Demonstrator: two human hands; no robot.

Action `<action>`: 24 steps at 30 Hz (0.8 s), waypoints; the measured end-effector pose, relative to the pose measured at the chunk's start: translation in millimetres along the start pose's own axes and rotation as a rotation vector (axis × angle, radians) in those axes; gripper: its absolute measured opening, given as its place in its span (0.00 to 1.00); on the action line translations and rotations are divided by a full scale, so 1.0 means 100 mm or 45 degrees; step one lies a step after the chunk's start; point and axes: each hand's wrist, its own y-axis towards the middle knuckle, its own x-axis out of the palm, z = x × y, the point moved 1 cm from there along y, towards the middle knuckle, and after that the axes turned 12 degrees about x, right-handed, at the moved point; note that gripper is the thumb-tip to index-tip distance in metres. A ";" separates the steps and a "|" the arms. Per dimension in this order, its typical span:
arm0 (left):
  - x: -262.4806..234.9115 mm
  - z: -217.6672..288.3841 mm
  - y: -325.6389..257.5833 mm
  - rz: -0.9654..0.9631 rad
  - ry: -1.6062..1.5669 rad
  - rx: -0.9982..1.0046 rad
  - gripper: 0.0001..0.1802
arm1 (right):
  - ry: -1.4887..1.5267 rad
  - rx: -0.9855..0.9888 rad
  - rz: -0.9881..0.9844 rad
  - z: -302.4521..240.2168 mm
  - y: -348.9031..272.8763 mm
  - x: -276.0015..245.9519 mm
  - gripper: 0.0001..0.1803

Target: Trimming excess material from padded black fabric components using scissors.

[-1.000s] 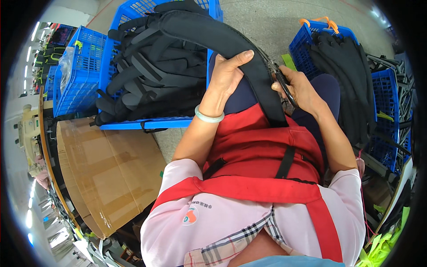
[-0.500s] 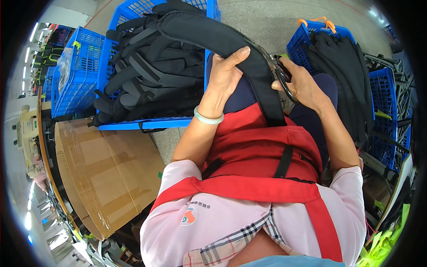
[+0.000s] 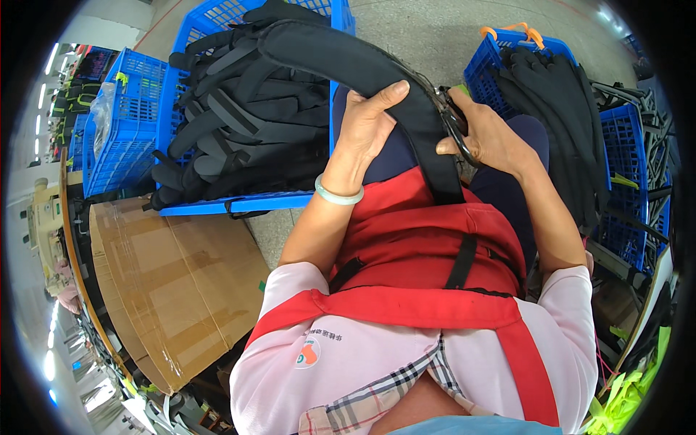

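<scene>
A long, curved black padded strap (image 3: pixel 348 61) lies across my lap, its rounded end reaching over the basket on the left. My left hand (image 3: pixel 368 123) is closed on the strap near its middle, thumb on top and the other fingers partly hidden beneath. At the strap's right edge, my right hand (image 3: pixel 489 130) grips scissors by their black handles (image 3: pixel 457 129). The blades lie along the edge by the seam and are too small to make out clearly. Below, the strap's lower end rests on my red apron (image 3: pixel 428 239).
A blue basket (image 3: pixel 246 204) full of black and grey straps stands front left, with another blue basket (image 3: pixel 134 94) beyond it. Further black straps (image 3: pixel 554 123) hang over a blue basket (image 3: pixel 482 65) at the right. A cardboard box (image 3: pixel 174 283) is beside my left arm.
My right hand's thumb and forefinger have spread slightly apart on the scissors. The strap and my left hand have stayed almost where they were.
</scene>
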 end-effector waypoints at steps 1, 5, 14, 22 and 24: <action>0.00 -0.01 0.00 -0.001 -0.001 -0.001 0.09 | -0.014 0.002 0.002 0.01 0.01 0.00 0.27; -0.01 -0.02 0.00 -0.031 0.024 -0.011 0.09 | 0.199 0.049 -0.080 0.14 0.12 0.08 0.24; 0.08 0.06 0.54 -0.032 0.389 0.338 0.10 | 0.238 0.112 0.405 0.56 0.34 0.01 0.25; 0.18 -0.50 0.16 -0.595 0.928 -0.258 0.18 | 0.491 -0.127 0.769 0.05 0.01 -0.28 0.20; 0.18 -0.50 0.11 -0.679 0.887 -0.485 0.21 | 0.560 -0.053 0.751 0.04 -0.01 -0.31 0.20</action>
